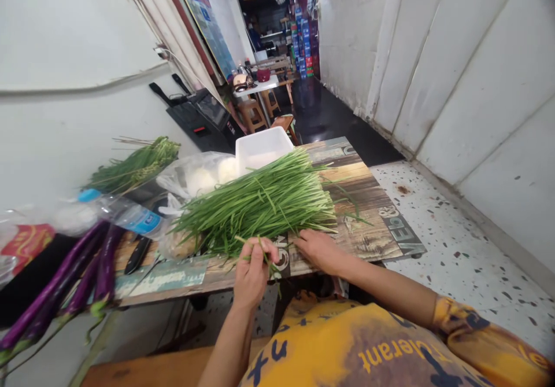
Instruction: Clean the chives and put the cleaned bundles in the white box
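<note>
At the lower center of the frame, our left hand (254, 266) pinches a few green strands (273, 269). Our right hand (319, 251) lies by the long green bunch (264, 199), mid-frame on the table (347, 173); we cannot tell whether it grips anything.

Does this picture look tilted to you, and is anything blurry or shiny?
In the head view, the scene leans, with the poster slanting steeply; red-and-yellow packaging at the left edge looks soft; the dark floor carries a bluish sheen; the garlic chives are evenly lit, fairly clear.
</note>
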The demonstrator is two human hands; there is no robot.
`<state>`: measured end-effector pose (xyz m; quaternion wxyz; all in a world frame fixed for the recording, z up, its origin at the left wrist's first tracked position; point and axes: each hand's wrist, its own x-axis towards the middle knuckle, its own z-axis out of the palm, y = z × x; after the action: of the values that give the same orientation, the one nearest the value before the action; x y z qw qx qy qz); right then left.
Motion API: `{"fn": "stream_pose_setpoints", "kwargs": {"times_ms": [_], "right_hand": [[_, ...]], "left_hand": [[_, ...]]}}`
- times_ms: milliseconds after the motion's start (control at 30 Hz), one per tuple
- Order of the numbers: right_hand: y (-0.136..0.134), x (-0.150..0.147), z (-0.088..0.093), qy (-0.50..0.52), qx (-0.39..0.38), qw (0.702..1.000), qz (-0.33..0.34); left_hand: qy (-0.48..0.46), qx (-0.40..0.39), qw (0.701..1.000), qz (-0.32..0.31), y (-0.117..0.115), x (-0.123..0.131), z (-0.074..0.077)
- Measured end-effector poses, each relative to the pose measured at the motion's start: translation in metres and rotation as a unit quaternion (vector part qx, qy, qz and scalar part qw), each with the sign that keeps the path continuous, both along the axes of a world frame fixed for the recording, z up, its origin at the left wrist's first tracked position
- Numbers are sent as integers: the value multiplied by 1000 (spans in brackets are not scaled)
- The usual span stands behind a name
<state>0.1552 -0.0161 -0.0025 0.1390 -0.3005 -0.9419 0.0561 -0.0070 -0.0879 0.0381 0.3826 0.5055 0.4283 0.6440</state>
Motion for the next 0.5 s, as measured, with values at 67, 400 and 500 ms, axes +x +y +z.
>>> {"fn": "stream_pose_setpoints", "kwargs": {"times_ms": [67,400,500], "right_hand": [[6,6,-5,10,3,1000,-14],[-2,58,-18,160,-14,986,-53],[0,58,-17,136,41,977,-156]], "left_hand": [[1,36,999,37,-7,-15,12],[51,129,939,315,-38,-66,56],[46,30,956,289,-36,-55,47]]}}
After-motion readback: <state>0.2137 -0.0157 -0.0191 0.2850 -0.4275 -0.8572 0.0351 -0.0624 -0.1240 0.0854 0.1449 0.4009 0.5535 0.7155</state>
